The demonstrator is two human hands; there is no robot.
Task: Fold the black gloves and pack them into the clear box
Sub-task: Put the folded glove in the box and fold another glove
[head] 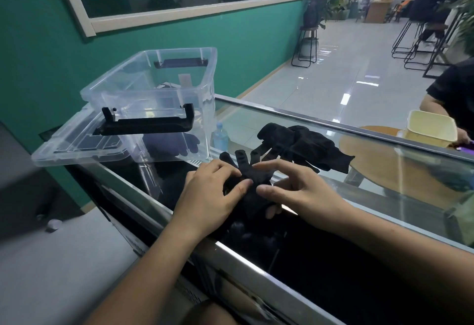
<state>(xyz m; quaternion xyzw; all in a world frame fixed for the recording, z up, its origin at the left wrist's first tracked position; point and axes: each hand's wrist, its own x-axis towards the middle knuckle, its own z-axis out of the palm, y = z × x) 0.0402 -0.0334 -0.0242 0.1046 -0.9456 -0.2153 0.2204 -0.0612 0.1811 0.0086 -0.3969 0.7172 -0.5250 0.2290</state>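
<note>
A black glove (246, 170) lies on the glass counter with its fingers spread away from me. My left hand (210, 196) lies over its left side and pinches the fabric with the thumb. My right hand (295, 188) pinches the same glove from the right, thumb near the left thumb. A pile of more black gloves (302, 145) lies just behind. The clear box (159, 99) with black handles stands at the back left; dark gloves show inside, low against its front wall.
The box's clear lid (77, 145) lies under and beside it at the left. A small water bottle (220, 137) stands right of the box. A yellow tub (431, 129) and another person's arm are at the far right. The counter's metal edge (256, 255) runs near me.
</note>
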